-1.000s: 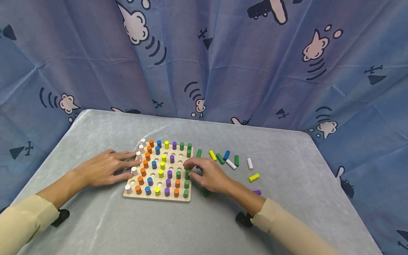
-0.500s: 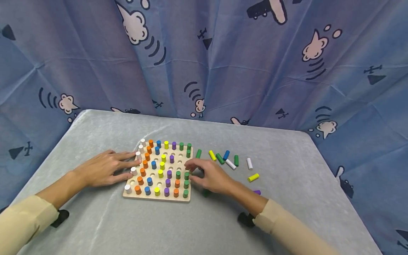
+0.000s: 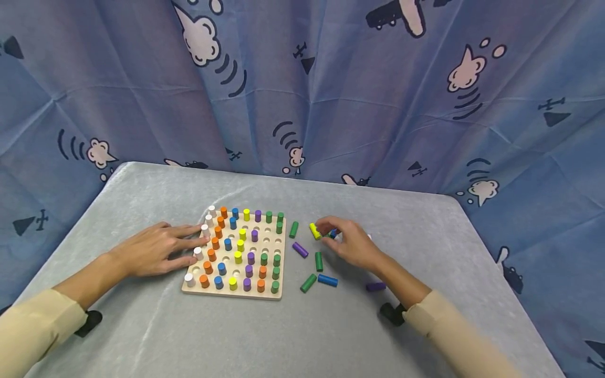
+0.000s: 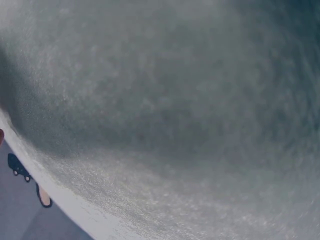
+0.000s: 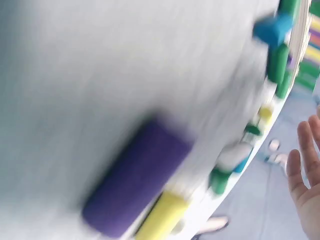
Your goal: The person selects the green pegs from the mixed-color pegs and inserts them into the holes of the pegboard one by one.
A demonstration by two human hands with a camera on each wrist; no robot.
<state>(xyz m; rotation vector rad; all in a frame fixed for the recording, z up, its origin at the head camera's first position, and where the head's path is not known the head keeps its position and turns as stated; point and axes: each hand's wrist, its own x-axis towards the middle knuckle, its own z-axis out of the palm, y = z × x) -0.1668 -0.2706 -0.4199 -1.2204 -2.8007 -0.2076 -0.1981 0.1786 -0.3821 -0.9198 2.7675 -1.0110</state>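
Note:
A wooden pegboard (image 3: pixel 227 290) with colored pegs standing in rows lies on the table. My left hand (image 3: pixel 158 249) rests at its left edge, fingers extended, fingertips beside the white pegs. To the right of the board, my right hand (image 3: pixel 352 244) hovers over loose pegs, thumb and fingers apart. Its fingertips are right by a yellow peg (image 3: pixel 314 231), and a blue peg (image 3: pixel 334 233) is partly hidden beneath it. In the right wrist view, the hand (image 5: pixel 307 185) shows loosely extended fingers with nothing between them. A purple peg (image 5: pixel 137 177) lies close to that camera.
Between board and right hand lie a green peg (image 3: pixel 294 229) and a purple peg (image 3: pixel 300 249). Nearer the front are another green peg (image 3: pixel 308 283) and a blue peg (image 3: pixel 327 280). The grey table (image 3: pixel 189 336) ends at a patterned blue curtain (image 3: pixel 302 94).
A green peg at the board's right edge went lower into its hole and was let go. My right hand then moved right over the loose pegs, uncovering several. The left hand stayed still.

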